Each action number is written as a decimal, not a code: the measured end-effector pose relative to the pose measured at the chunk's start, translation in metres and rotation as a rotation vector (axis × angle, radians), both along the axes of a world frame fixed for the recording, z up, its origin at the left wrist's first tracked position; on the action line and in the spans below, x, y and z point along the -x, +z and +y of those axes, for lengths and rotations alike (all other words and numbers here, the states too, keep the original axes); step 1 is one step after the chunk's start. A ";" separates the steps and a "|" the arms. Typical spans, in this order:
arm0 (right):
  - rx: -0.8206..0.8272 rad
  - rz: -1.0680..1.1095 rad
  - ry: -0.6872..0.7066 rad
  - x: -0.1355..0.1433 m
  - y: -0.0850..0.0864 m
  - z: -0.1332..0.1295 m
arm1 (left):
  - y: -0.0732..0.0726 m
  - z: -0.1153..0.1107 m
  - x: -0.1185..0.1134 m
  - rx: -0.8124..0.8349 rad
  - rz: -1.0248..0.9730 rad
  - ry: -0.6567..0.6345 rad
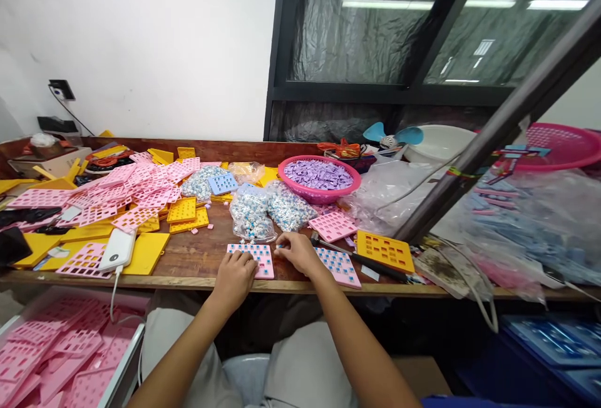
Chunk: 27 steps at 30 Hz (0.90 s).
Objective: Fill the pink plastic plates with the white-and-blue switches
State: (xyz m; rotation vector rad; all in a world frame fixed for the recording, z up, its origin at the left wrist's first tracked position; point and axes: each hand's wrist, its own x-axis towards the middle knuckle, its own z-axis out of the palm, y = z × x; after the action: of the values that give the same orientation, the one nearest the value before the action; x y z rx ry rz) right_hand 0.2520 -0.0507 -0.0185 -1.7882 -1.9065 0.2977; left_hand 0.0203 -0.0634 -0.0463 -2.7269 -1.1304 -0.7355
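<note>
At the table's front edge, a pink board [265, 263] with small blue and white pieces lies partly under my left hand [235, 275]. The fingers of that hand are bent and close together on its left part; whatever they hold, if anything, is hidden. Just right of this board, my right hand [297, 251] has its fingertips pinched above the table, on a small piece too tiny to make out. A second pink board [339, 266] with blue pieces lies beside my right wrist. Behind my hands sit two clear bags of small white and blue pieces [252, 213] [290, 206].
A pink basket [319, 194] of purple pieces stands behind the bags. Pink grids [136, 186] and yellow trays [181, 209] are heaped at left, near a white power bank [117, 249]. A black-handled tool [375, 265], a yellow tray [385, 251] and a slanted metal post [498, 107] are at right.
</note>
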 end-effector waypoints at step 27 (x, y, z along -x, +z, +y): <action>0.092 0.161 0.410 0.035 0.009 -0.014 | -0.038 -0.051 0.022 0.015 -0.054 0.004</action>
State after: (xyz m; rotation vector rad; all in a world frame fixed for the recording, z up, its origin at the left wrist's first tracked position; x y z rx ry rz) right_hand 0.2166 -0.0649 -0.0095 -1.3654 -2.1567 0.6599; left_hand -0.0020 -0.1142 -0.0847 -2.7317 -1.1566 -0.8079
